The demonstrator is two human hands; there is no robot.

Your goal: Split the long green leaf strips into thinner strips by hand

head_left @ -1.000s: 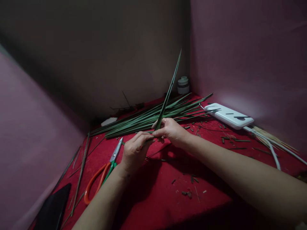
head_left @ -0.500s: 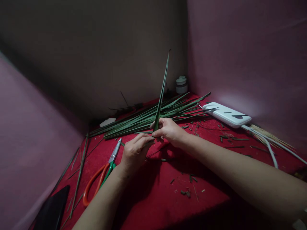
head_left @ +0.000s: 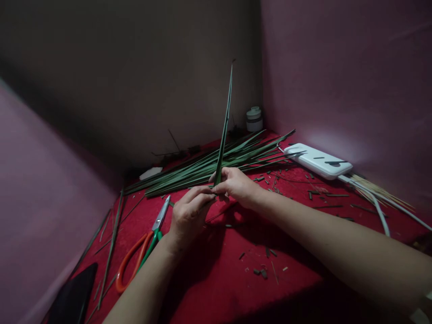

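A long green leaf strip stands almost upright above my hands, its thin tip pointing up toward the wall. My right hand pinches its lower part between thumb and fingers. Close against it, my left hand is closed at the base of the strip; the fingertips of both hands nearly meet, and the exact end they grip is hidden. Behind them a bundle of green leaf strips lies across the red cloth. Scissors with orange and green handles lie just left of my left forearm.
A white power bank-like box with a white cable lies at the right, beside pale thin sticks. A white jar stands in the back corner. A dark flat object lies at lower left. Leaf scraps are scattered about.
The strip's tip has swung slightly left and up, standing a little straighter. Both hands keep their pinch and have shifted only slightly left.
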